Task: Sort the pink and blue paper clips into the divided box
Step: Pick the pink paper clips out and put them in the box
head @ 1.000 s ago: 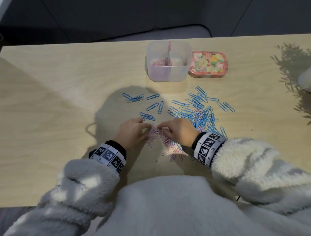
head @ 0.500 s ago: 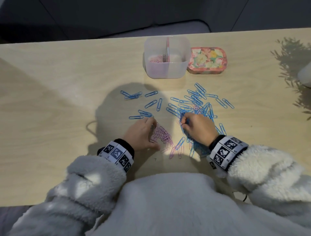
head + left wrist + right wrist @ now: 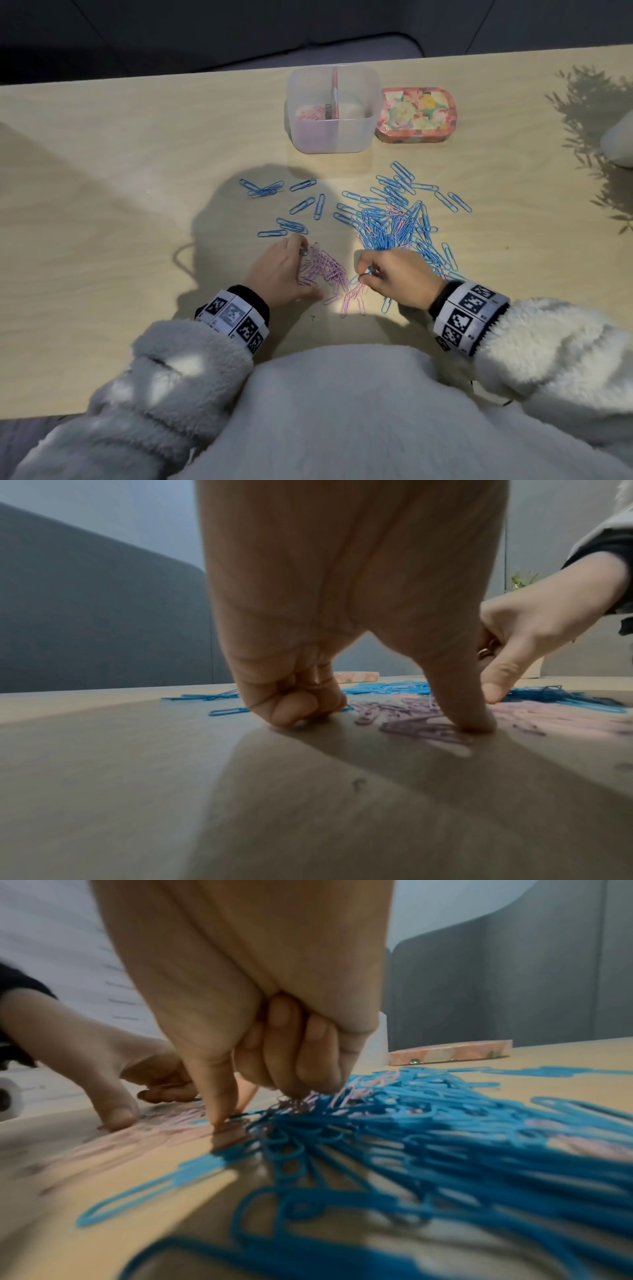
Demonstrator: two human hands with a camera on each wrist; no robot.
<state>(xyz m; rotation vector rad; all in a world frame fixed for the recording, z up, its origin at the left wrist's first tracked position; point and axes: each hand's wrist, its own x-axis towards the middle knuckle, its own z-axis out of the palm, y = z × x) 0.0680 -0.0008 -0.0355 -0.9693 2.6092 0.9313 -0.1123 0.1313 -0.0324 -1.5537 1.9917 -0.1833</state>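
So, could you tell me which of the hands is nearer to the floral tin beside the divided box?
Right. The right hand sits below the floral tin, by the blue paper clips; the left hand lies farther left, on the pink paper clips.

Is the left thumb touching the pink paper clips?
Touching. The left wrist view shows the left hand's thumb tip pressed down onto the pink paper clips.

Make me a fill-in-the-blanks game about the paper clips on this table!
1. The divided box has ____ clips in its left compartment.
2. The flowery tin sits to the ____ of the box.
3. The left hand rests beside the ____ clips.
4. The big pile by the right hand is mostly ____.

Answers: pink, right, pink, blue
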